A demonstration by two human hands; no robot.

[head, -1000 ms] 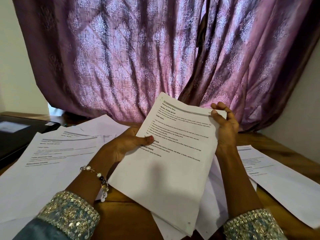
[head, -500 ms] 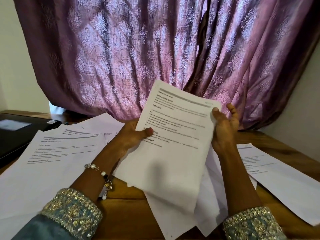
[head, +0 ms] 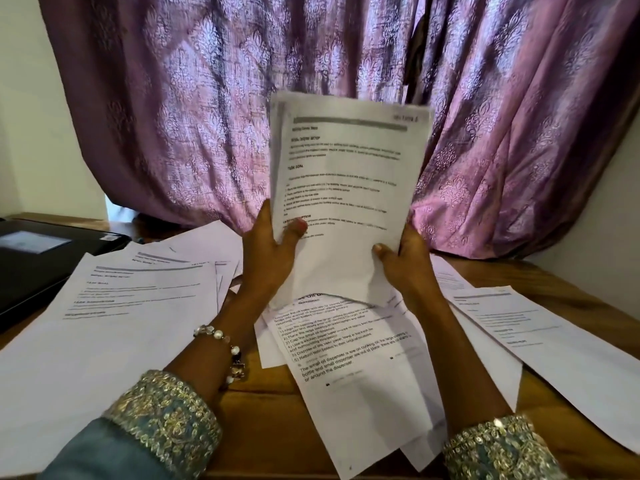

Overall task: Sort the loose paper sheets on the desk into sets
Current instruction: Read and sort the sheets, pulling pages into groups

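A small bundle of printed sheets [head: 346, 202] stands nearly upright above the wooden desk [head: 263, 403], lifted in front of the purple curtain [head: 207, 98]. The left hand [head: 268, 258] grips its left edge, thumb on the front, and the right hand [head: 407, 261] pinches the right edge (its lower corner crumpled). More loose sheets [head: 353, 358] lie flat below, others [head: 114, 313] to the left by a black printer [head: 31, 261]

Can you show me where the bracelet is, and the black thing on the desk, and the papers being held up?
bracelet [head: 225, 351]: head view, on its beads.
black thing [head: 38, 268]: head view, its top.
held-up papers [head: 346, 188]: head view, middle of the front page.
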